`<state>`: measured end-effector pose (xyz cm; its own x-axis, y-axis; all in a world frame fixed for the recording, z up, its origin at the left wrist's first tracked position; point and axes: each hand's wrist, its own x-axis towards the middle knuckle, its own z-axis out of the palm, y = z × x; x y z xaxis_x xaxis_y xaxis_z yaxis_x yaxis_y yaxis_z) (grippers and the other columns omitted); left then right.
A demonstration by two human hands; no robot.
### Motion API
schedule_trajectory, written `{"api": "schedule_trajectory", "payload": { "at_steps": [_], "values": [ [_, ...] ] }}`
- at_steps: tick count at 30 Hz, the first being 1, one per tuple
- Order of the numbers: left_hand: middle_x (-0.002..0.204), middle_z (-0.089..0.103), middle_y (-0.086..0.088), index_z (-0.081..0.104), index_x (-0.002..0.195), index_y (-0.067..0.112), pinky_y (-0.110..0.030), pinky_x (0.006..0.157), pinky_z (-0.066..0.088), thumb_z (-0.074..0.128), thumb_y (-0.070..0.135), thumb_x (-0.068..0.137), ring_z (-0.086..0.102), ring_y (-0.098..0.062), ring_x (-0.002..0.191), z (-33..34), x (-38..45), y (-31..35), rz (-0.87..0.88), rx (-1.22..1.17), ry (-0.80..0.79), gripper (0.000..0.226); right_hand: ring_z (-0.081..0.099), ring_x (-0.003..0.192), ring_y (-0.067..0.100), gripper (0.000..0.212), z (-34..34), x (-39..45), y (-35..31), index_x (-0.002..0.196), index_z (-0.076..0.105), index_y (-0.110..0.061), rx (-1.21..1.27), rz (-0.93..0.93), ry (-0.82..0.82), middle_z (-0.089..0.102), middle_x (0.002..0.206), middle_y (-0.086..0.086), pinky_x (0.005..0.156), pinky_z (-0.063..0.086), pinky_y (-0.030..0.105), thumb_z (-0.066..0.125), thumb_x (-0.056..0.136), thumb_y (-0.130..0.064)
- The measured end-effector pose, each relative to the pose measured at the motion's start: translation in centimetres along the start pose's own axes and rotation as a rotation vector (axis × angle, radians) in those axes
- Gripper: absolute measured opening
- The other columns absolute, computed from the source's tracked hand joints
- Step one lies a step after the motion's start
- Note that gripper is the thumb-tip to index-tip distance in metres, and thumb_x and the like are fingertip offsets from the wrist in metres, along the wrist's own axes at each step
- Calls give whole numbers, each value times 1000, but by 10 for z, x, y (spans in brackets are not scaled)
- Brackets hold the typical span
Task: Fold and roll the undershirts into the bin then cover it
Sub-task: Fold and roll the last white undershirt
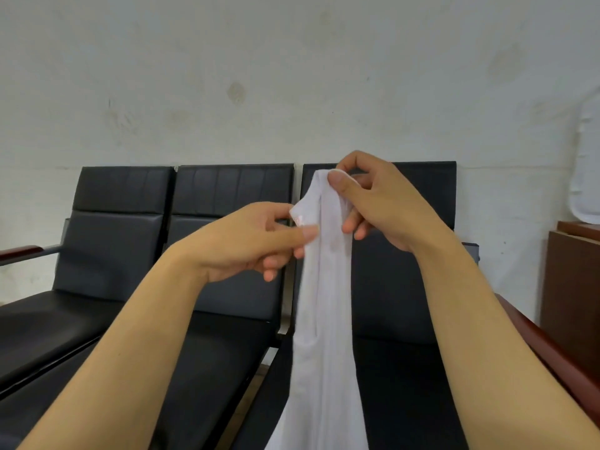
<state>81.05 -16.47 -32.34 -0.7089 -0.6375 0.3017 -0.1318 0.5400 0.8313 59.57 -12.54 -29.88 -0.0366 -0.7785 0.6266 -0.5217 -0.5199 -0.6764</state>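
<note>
We have the white undershirt [319,287] held up in the air at centre right of the frame, and what matters for the coming move is how it hangs: its long axis runs straight down, from our fingers at mid-height to the bottom edge of the frame, where it widens and passes out of view. Our right hand [373,199] is the upper one; its thumb and forefinger pinch the top of the cloth, probably a strap, with the other fingers curled loosely behind. Our left hand [256,238] sits just below and to the left, pinching a second bit of the top edge between thumb and fingers. The two hands are close together, nearly touching across the cloth, so the shirt hangs narrow and bunched, not spread. We judge that it must be opened out and laid flat before any folding or rolling, which means drawing the hands apart along the top edge.

The nearest flat surface is the row of black padded chairs [227,319] under and behind the shirt, filling the lower half of the frame; the seat directly beneath looks the likely place. Behind is a stained pale wall [292,76], and a brown wooden cabinet [574,287] stands at the right edge. The bin is not in view.
</note>
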Motion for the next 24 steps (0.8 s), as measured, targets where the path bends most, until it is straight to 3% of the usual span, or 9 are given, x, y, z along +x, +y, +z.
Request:
{"api": "schedule_trajectory", "payload": {
  "at_steps": [2, 7, 11, 15, 19, 24],
  "values": [
    [78, 61, -4, 65, 124, 12, -24, 57, 49, 70, 30, 97, 47, -11, 56, 10, -6, 6, -14, 87, -35, 33, 69, 52, 17, 17, -2, -5, -15, 110, 59, -18, -14, -25, 45, 71, 93, 0, 46, 50, 21, 59, 105, -35],
    [92, 72, 5, 72, 116, 29, -19, 63, 52, 72, 48, 91, 58, -6, 63, 30, -21, 15, -73, 270, 11, 31, 73, 57, 20, 18, -9, -15, -46, 112, 59, -17, -24, -66, 104, 70, 98, 5, 48, 52, 22, 60, 104, -34],
    [109, 70, 6, 66, 121, 28, -19, 63, 55, 73, 52, 90, 68, -8, 68, 42, -37, 12, -128, 404, 18, 40, 75, 62, 23, 18, -22, -12, -73, 111, 60, -16, -17, -88, 125, 68, 101, 9, 48, 52, 23, 61, 104, -32],
    [110, 72, 9, 67, 122, 34, -20, 63, 57, 67, 44, 96, 68, -7, 69, 41, -50, 16, -82, 371, 39, 27, 76, 65, 22, 19, -38, -5, -93, 111, 61, -13, -36, -102, 143, 69, 98, 9, 48, 52, 22, 62, 104, -31],
    [114, 75, 7, 65, 128, 33, -24, 65, 57, 65, 39, 99, 73, -11, 85, 34, -57, 23, -51, 183, 51, 30, 76, 62, 20, 21, -51, 3, -97, 111, 62, -11, -33, -94, 180, 67, 97, 10, 47, 52, 22, 63, 103, -30],
    [102, 77, 10, 66, 124, 37, -20, 54, 43, 64, 35, 101, 62, -5, 66, 31, -52, 24, -35, 205, 133, 23, 73, 59, 16, 20, -64, 10, -89, 109, 63, -11, -15, -69, 211, 66, 92, 8, 45, 50, 22, 64, 103, -30]
  ]
}}
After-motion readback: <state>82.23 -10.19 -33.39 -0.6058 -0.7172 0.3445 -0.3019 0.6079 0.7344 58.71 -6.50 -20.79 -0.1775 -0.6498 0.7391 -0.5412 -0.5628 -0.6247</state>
